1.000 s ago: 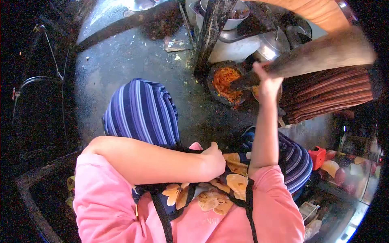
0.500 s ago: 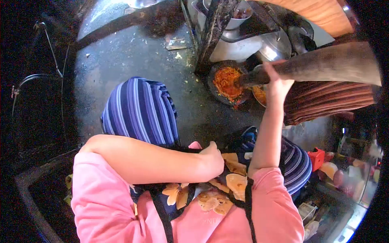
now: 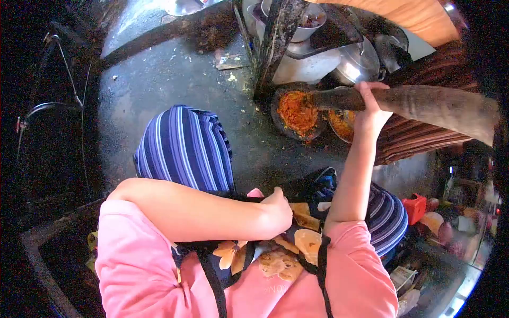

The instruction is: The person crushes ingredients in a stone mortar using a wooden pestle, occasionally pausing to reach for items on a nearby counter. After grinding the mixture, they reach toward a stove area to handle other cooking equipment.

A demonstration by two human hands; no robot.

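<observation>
My right hand (image 3: pixel 371 114) is wrapped around the dark lower shaft of a long, thick wooden pestle (image 3: pixel 419 103). The pestle slants almost level, its narrow tip over the right side of a dark stone mortar (image 3: pixel 278 124). Coarse orange-red paste (image 3: pixel 298 113) fills the mortar's hollow. Just right of the mortar, partly behind the pestle, sits a bowl of orange mash (image 3: pixel 341 124). My left hand (image 3: pixel 277 213) rests at my lap against the dark flowered apron (image 3: pixel 307 241); its fingers are mostly hidden. Close beside it shows a small pink patch (image 3: pixel 255 193).
A dark wooden post (image 3: pixel 278 42) stands behind the mortar. Metal pots (image 3: pixel 356 63) and a bowl (image 3: pixel 310 24) lie beyond it. Brown striped cloth (image 3: pixel 424 135) is at the right, near a red plastic item (image 3: pixel 413 208). Scraps litter the grey floor (image 3: pixel 169 79).
The pestle has swung: its thick end has dropped, and its tip has shifted up and right in the mortar, uncovering more paste. My right hand moved slightly right and down. My left hand stays put.
</observation>
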